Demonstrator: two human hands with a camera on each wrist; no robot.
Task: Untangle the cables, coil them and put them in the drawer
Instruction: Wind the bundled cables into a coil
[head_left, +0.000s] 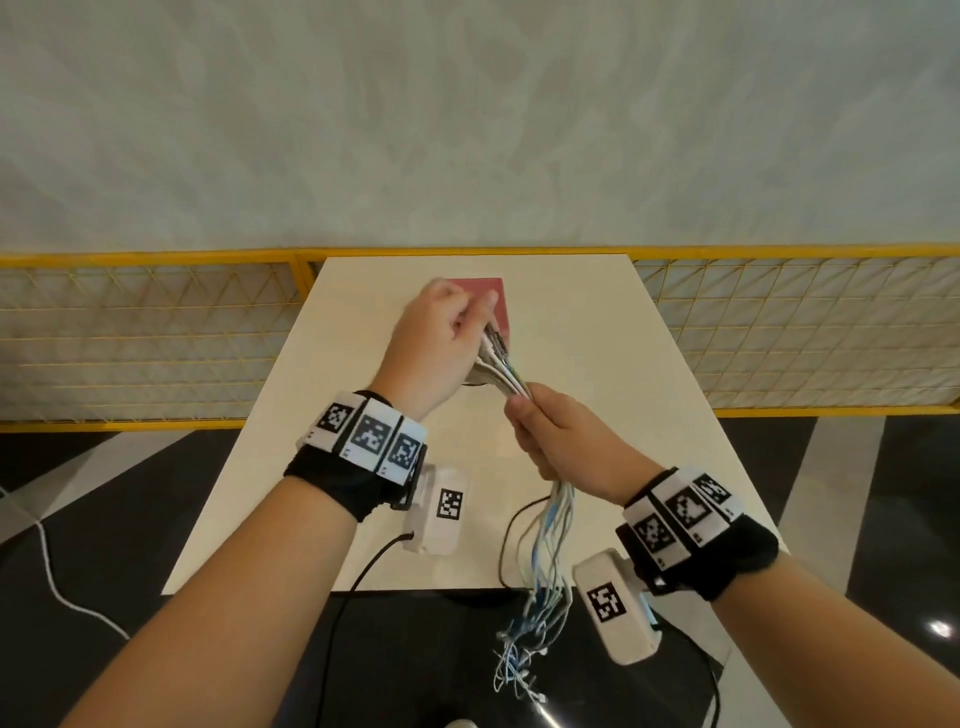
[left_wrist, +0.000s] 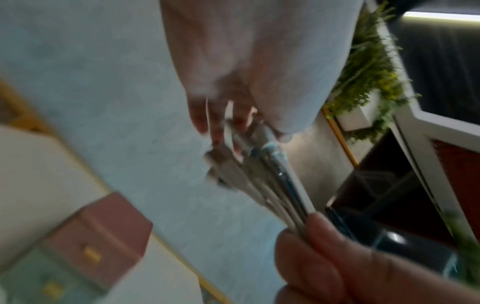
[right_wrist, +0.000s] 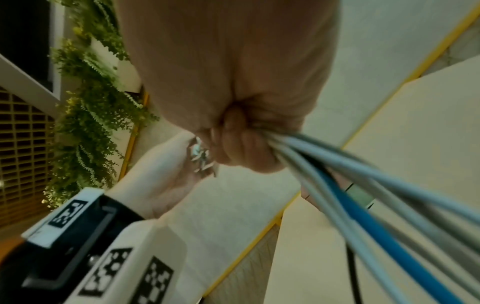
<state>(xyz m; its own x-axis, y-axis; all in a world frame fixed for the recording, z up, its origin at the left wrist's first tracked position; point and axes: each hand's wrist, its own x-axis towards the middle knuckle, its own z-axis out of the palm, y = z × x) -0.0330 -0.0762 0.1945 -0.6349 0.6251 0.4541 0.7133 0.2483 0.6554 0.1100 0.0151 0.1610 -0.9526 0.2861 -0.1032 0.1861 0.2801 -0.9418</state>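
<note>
A bundle of white, grey and blue cables (head_left: 501, 371) is stretched above the white table (head_left: 597, 332). My left hand (head_left: 441, 332) pinches the plug ends (left_wrist: 262, 144) at the far end of the bundle. Nearer me, my right hand (head_left: 556, 441) grips the bundle in a fist (right_wrist: 241, 148). Below the fist the loose cable ends (head_left: 540, 597) hang past the table's front edge. A pink drawer box (head_left: 485, 296) stands behind my left hand, partly hidden; in the left wrist view the box (left_wrist: 103, 236) shows gold handles, blurred.
A yellow wire-mesh fence (head_left: 156, 338) runs behind the table, with a pale wall above. Black leads (head_left: 358, 582) from the wrist cameras trail over the table's front edge. The floor (head_left: 857, 493) is dark and glossy. Green plants (right_wrist: 93, 115) hang at the side.
</note>
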